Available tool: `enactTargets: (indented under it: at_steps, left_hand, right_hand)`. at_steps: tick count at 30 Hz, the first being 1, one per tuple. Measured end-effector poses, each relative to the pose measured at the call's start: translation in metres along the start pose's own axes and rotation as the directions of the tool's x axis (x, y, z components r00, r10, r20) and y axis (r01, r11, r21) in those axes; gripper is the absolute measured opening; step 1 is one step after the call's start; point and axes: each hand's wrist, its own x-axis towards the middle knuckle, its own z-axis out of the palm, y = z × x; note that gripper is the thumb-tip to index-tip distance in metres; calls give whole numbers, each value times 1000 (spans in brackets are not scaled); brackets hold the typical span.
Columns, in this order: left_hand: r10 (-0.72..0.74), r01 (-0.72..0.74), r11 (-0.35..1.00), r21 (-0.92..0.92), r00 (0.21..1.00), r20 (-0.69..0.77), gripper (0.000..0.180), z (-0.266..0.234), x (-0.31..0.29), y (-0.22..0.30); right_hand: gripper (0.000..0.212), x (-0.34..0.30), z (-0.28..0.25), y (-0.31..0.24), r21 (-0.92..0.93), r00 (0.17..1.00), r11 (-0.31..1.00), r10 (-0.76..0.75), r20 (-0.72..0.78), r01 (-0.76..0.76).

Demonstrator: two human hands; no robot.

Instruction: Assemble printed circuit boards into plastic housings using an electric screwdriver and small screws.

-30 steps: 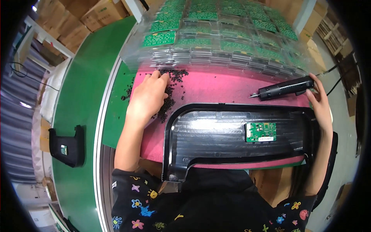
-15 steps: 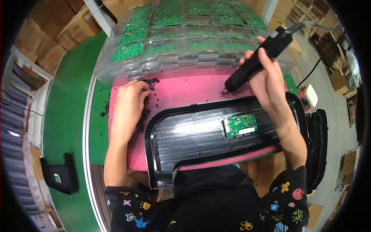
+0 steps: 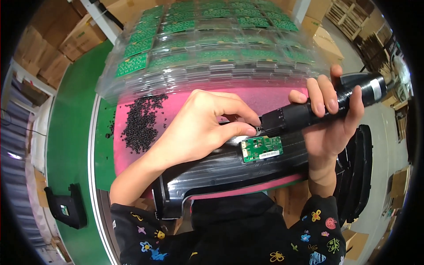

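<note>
Far left: spare black housing [image 3: 66, 206] on the green belt [image 3: 70, 132], untouched. Loose pile of black screws [image 3: 141, 120] lies on the pink foam mat [image 3: 128, 150], just left of my wrist.

My left hand [image 3: 201, 128] has thumb and forefinger pinched together at the driver tip, apparently on a screw; too small to confirm.

Green circuit board [image 3: 261, 148] sits on the black plastic housing [image 3: 229, 172], directly below that tip.

My right hand [image 3: 333, 117] is wrapped tight around the black electric screwdriver [image 3: 318, 106].

Judgement: seat the screw square on the bit, keep the driver in line with the board's corner hole, and clear the left fingers before triggering.
</note>
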Motion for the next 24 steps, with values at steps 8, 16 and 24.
enactTargets:
  at_steps: [8, 16, 24]
  left_hand:
    - [16, -14, 988, -153, 1000, 8, 11, 4, 0, -10]
    - [-194, 152, 938, -311, 975, -111, 9, 6, -1, -13]
    - [-143, 119, 939, -323, 988, -52, 21, 11, -3, -14]
  right_hand:
    - [29, -8, 2, -2, -46, 997, 997, -65, 52, 68]
    - [31, -11, 5, -14, -53, 973, 973, -219, 75, 223]
    - [36, -12, -5, -11, -63, 960, 976, -194, 202, 210]
